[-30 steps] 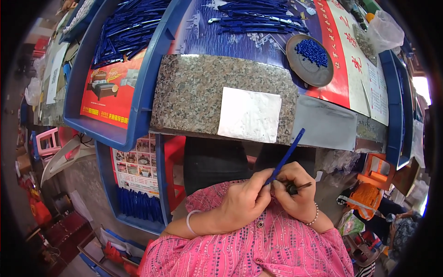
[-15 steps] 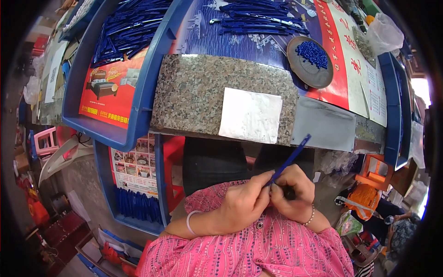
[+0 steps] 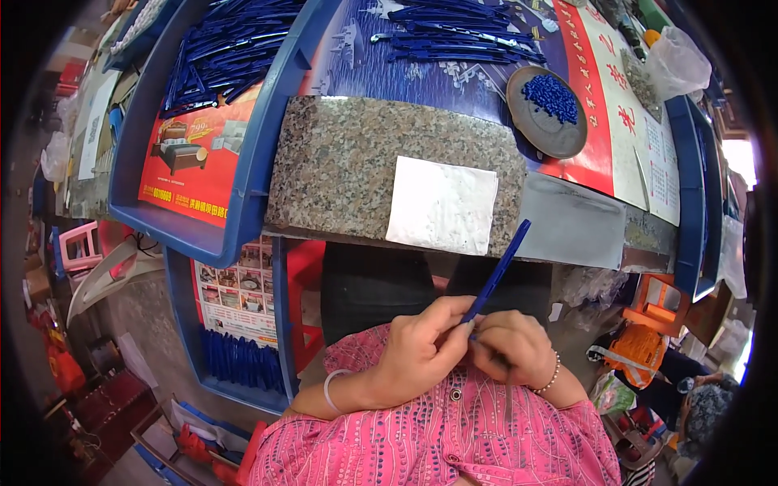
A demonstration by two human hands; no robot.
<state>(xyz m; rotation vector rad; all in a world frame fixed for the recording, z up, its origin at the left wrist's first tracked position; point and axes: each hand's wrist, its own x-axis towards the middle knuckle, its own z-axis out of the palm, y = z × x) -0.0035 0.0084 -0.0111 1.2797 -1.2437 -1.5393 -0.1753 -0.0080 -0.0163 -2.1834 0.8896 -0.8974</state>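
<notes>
My left hand point(image 3: 421, 348) pinches a slender blue plastic strip point(image 3: 501, 271) between thumb and fingers; the strip tilts up toward the table edge. Close against it, my right hand point(image 3: 515, 347) has its fingers curled in at the strip's lower end. A thin dark tool point(image 3: 509, 395) sticks out below the right hand, its kind not clear. What the right fingertips touch is mostly hidden. On the table, similar blue strips point(image 3: 462, 36) lie in a pile, and a round dish point(image 3: 559, 144) holds small blue pieces point(image 3: 551, 99).
A blue tray point(image 3: 250, 182) at the left holds more blue strips. A lower tray point(image 3: 185, 308) beside my lap holds further strips. White paper point(image 3: 442, 206) and a grey sheet point(image 3: 571, 219) lie at the granite table's front edge point(image 3: 324, 222). Another person point(image 3: 703, 409) is at the right.
The blue strip has tipped more upright and shifted slightly left. My right hand has turned, and the thin dark tool now shows below it.
</notes>
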